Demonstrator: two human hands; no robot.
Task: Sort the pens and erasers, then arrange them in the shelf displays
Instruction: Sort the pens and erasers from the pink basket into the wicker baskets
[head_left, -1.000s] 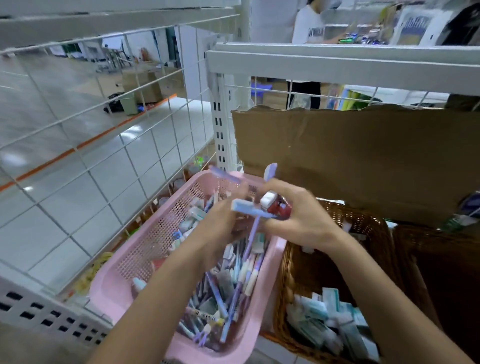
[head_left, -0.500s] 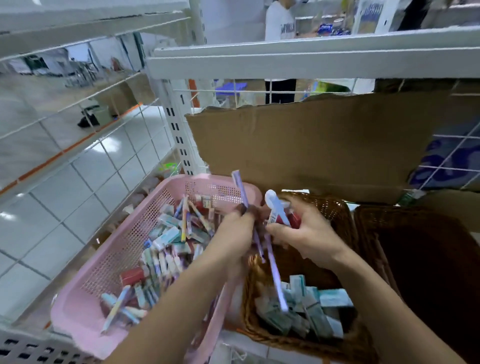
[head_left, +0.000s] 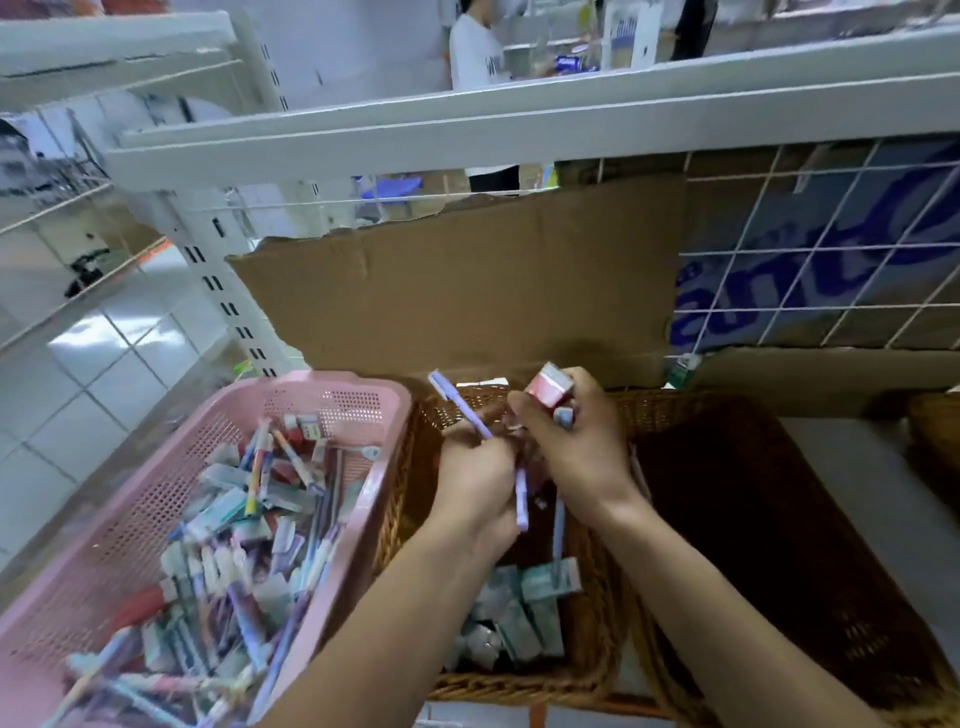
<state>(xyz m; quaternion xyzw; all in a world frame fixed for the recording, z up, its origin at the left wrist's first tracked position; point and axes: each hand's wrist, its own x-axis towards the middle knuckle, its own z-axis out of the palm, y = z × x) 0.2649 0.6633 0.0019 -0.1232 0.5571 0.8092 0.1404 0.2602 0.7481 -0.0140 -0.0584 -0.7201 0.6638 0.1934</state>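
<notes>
Over wicker basket (head_left: 519, 682), off pink basket (head_left: 130, 519) — left hand (head_left: 475, 478) grips purple pen (head_left: 462, 408); right hand (head_left: 576, 452), red eraser (head_left: 548, 384).

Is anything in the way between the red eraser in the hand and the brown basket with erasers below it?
No, nothing visible. The right hand holds the red eraser over the open basket, and the erasers lie low inside. The left hand holds purple pens close beside it.
</notes>
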